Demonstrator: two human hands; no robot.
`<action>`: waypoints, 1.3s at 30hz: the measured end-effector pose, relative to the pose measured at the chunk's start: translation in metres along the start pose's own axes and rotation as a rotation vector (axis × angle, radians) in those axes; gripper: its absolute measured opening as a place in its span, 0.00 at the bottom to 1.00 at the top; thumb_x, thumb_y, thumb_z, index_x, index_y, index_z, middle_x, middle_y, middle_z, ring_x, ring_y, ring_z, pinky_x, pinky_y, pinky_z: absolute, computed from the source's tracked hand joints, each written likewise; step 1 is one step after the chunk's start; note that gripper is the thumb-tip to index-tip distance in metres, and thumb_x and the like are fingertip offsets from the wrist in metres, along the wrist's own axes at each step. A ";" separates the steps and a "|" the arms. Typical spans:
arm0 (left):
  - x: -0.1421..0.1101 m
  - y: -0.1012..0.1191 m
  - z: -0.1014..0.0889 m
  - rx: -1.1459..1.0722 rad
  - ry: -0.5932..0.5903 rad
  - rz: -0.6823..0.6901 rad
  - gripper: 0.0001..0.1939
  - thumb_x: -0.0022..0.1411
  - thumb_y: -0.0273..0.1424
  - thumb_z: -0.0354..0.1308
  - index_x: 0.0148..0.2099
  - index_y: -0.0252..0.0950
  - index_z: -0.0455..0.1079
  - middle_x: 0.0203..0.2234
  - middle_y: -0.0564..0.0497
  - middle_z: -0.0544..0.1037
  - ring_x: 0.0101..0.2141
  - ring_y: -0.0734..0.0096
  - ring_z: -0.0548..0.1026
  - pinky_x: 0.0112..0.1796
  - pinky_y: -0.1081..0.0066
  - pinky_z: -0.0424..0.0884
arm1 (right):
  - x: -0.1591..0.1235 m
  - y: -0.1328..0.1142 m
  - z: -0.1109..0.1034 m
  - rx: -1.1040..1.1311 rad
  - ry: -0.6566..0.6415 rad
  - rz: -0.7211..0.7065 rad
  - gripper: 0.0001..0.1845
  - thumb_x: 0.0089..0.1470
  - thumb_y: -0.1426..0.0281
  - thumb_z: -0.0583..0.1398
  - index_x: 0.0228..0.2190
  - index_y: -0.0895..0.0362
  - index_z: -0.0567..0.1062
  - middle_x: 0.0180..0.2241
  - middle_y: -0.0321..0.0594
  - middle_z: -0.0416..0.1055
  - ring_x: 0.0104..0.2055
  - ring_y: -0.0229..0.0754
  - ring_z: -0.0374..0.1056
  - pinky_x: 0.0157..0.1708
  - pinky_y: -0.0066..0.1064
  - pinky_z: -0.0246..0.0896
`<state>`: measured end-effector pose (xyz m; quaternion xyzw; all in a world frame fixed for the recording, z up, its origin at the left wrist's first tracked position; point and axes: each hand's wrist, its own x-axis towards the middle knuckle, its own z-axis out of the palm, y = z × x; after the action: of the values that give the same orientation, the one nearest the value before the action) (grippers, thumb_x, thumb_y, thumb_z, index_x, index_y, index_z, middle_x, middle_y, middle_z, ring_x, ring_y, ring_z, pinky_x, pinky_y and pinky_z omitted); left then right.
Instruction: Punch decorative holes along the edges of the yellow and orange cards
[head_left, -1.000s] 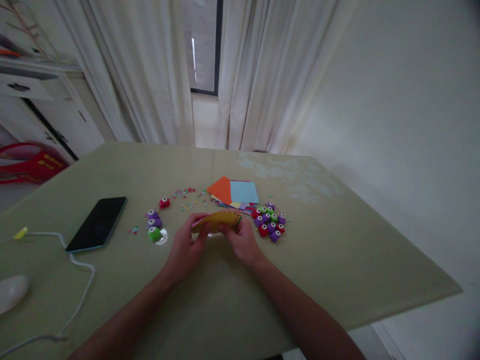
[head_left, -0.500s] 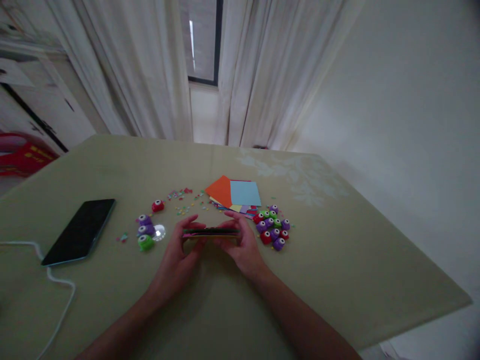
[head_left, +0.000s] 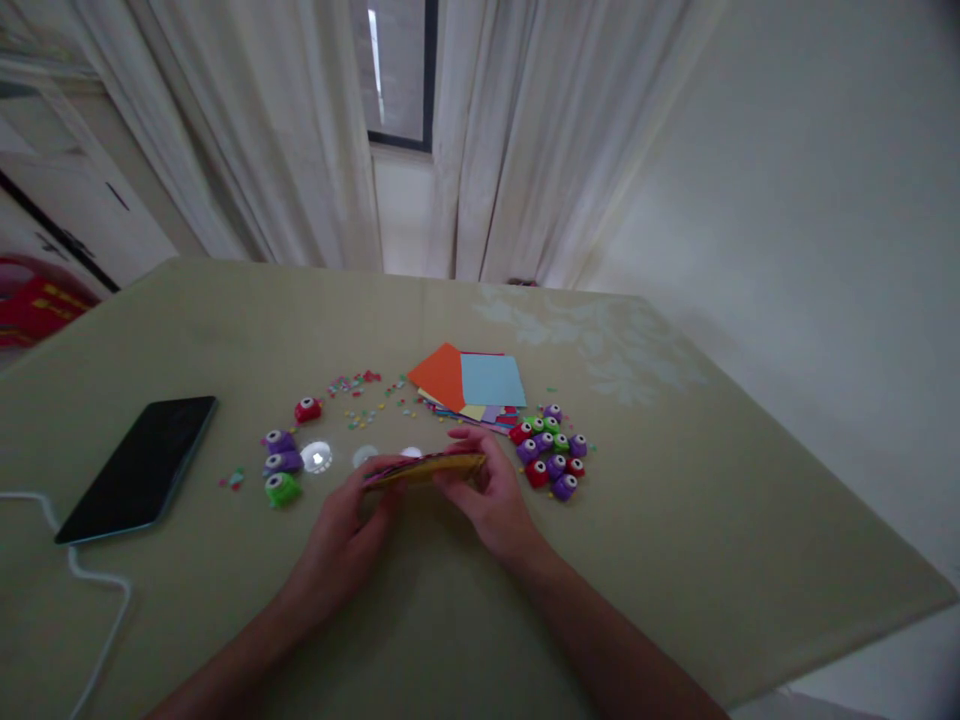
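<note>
My left hand (head_left: 347, 525) and my right hand (head_left: 490, 495) each pinch one end of a yellow paper sheet (head_left: 427, 468), held nearly flat just above the table (head_left: 675, 480). The sheet shows edge-on, with a pink edge along its near side. A pile of small red, purple and green craft punches (head_left: 551, 450) lies just right of my right hand. Two purple punches and a green one (head_left: 279, 470) sit left of my left hand.
A stack of coloured paper squares (head_left: 469, 382) lies beyond the hands, with paper confetti (head_left: 360, 395) and a red punch (head_left: 307, 409) to its left. A black phone (head_left: 139, 465) with a white cable (head_left: 90, 590) lies at far left. Curtains hang behind the table.
The yellow sheet has tipped from showing its face to lying almost edge-on. The view has shifted, so the phone and punches sit further left and lower.
</note>
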<state>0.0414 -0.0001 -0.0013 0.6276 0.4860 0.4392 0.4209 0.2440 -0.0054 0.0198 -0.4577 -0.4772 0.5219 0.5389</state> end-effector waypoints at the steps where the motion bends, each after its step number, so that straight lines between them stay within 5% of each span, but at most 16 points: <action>1: 0.000 0.000 -0.001 -0.046 -0.014 -0.037 0.16 0.70 0.43 0.62 0.54 0.43 0.78 0.49 0.47 0.85 0.49 0.49 0.83 0.51 0.55 0.81 | 0.000 -0.001 0.000 0.048 -0.018 0.024 0.28 0.53 0.60 0.75 0.52 0.50 0.74 0.46 0.40 0.79 0.48 0.48 0.77 0.51 0.41 0.76; 6: -0.007 0.008 0.004 -0.322 -0.140 -0.249 0.24 0.71 0.49 0.63 0.62 0.42 0.74 0.49 0.43 0.85 0.42 0.49 0.85 0.40 0.55 0.85 | -0.008 -0.006 0.005 0.230 -0.065 0.151 0.25 0.58 0.52 0.72 0.51 0.49 0.75 0.48 0.41 0.82 0.44 0.51 0.81 0.48 0.45 0.81; 13: -0.011 0.014 0.007 -0.282 -0.062 -0.181 0.23 0.69 0.52 0.64 0.56 0.41 0.77 0.48 0.43 0.85 0.43 0.50 0.85 0.44 0.56 0.85 | -0.014 0.003 0.004 0.178 -0.051 0.190 0.28 0.54 0.47 0.73 0.48 0.51 0.79 0.44 0.41 0.83 0.46 0.54 0.81 0.51 0.47 0.80; 17: -0.004 0.013 0.002 -0.334 -0.101 -0.301 0.23 0.66 0.55 0.65 0.51 0.44 0.78 0.41 0.45 0.86 0.34 0.50 0.85 0.33 0.56 0.85 | -0.009 0.001 0.000 0.154 -0.012 0.240 0.27 0.51 0.47 0.75 0.43 0.52 0.80 0.39 0.40 0.84 0.40 0.54 0.82 0.44 0.46 0.82; 25: -0.002 0.027 -0.005 -0.313 -0.087 -0.389 0.26 0.61 0.63 0.64 0.42 0.47 0.79 0.26 0.48 0.83 0.28 0.48 0.83 0.21 0.59 0.78 | -0.006 -0.013 -0.007 0.156 0.031 0.160 0.25 0.51 0.48 0.75 0.42 0.52 0.82 0.37 0.40 0.84 0.36 0.51 0.80 0.41 0.43 0.81; 30: -0.008 0.015 -0.006 -0.335 -0.044 -0.466 0.27 0.63 0.62 0.63 0.46 0.45 0.82 0.30 0.47 0.85 0.30 0.49 0.84 0.22 0.61 0.78 | -0.007 -0.013 -0.014 0.003 0.071 0.104 0.21 0.55 0.48 0.72 0.34 0.53 0.81 0.32 0.39 0.82 0.33 0.47 0.77 0.31 0.34 0.74; 33: -0.007 0.012 -0.006 -0.369 0.002 -0.401 0.28 0.65 0.61 0.63 0.48 0.43 0.82 0.36 0.45 0.87 0.33 0.52 0.85 0.25 0.62 0.80 | -0.007 -0.020 -0.018 -0.110 0.093 0.038 0.19 0.55 0.50 0.72 0.34 0.54 0.83 0.32 0.40 0.81 0.32 0.46 0.75 0.28 0.34 0.71; 36: -0.005 0.018 -0.007 -0.438 0.037 -0.232 0.28 0.69 0.58 0.61 0.49 0.38 0.82 0.39 0.43 0.87 0.35 0.56 0.85 0.36 0.61 0.83 | -0.003 -0.039 -0.043 -0.159 0.288 -0.062 0.20 0.55 0.50 0.72 0.38 0.54 0.83 0.34 0.42 0.82 0.33 0.47 0.76 0.30 0.35 0.73; 39: -0.003 0.025 -0.008 -0.431 0.043 -0.146 0.28 0.71 0.55 0.61 0.49 0.34 0.82 0.38 0.41 0.87 0.34 0.59 0.84 0.38 0.61 0.82 | 0.010 -0.067 -0.106 -0.248 0.579 -0.188 0.24 0.55 0.49 0.71 0.41 0.56 0.83 0.37 0.44 0.82 0.34 0.46 0.77 0.30 0.34 0.73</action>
<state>0.0391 -0.0069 0.0240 0.4770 0.4339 0.5144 0.5654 0.3580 0.0026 0.0732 -0.6032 -0.4041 0.2560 0.6382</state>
